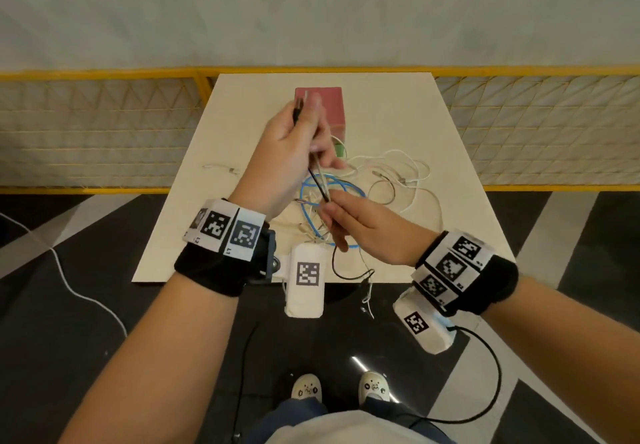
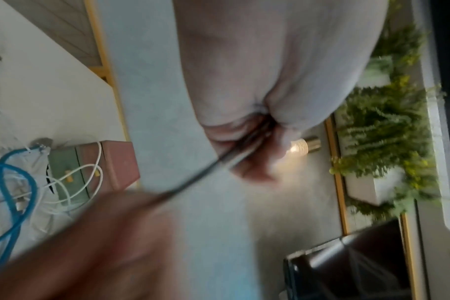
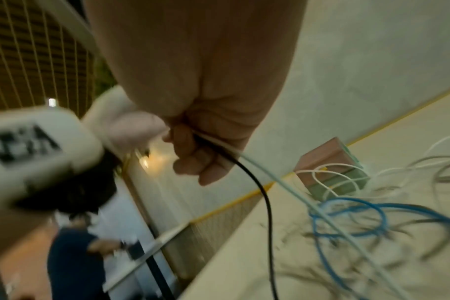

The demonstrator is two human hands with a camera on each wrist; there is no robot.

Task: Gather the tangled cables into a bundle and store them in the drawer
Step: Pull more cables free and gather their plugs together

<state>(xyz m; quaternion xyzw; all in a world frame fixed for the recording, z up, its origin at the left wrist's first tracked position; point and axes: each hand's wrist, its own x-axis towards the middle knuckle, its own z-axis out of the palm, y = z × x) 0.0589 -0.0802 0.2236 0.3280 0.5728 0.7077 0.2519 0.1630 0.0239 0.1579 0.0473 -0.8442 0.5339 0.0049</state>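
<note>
Over the table my left hand [image 1: 298, 139] is raised, its fingers curled round the ends of a black cable [image 1: 317, 182] and a thin white cable [image 1: 321, 177]. Lower down, my right hand [image 1: 360, 225] pinches the same two strands, stretched taut between the hands. In the right wrist view the black cable [image 3: 266, 203] drops from the right hand [image 3: 206, 132] beside the white strand [image 3: 283, 182]. Under the hands lies the tangle: a blue cable [image 1: 346, 187] and white cables [image 1: 408, 170]. The pink drawer box [image 1: 329, 104] stands behind it, its green drawer [image 3: 342, 182] sticking out with a white cable draped over it.
A short white cable [image 1: 221, 168] lies alone at the table's left. Some cable ends [image 1: 367, 288] hang over the table's near edge [image 1: 207, 279]. A yellow mesh fence [image 1: 104, 132] runs behind the table. In the left wrist view, plants [image 2: 385, 132] stand beyond.
</note>
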